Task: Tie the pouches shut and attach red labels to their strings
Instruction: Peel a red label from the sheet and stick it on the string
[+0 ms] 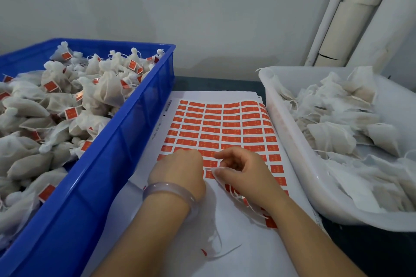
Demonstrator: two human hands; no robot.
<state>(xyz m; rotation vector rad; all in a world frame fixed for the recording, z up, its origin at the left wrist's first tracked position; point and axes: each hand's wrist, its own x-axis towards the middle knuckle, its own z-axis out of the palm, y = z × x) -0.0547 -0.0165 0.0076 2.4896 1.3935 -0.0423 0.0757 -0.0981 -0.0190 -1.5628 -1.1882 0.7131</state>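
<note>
A sheet of red labels point(225, 126) lies on white paper between two bins. Over its near rows, my left hand point(180, 171) has its fingers curled and my right hand point(245, 175) pinches with thumb and forefinger. A short white pouch string point(210, 168) stretches between the two hands. A white pouch point(236, 198) with loose strings lies mostly hidden under my right hand and wrist. Below my left forearm lie more white strings with a small red label point(203, 252) at their end.
A blue bin point(126, 132) on the left holds several tied pouches with red labels. On the right, a white tub point(290, 141) holds several untied, unlabelled pouches. A grey wall and pale pipes point(351, 13) stand behind the dark table.
</note>
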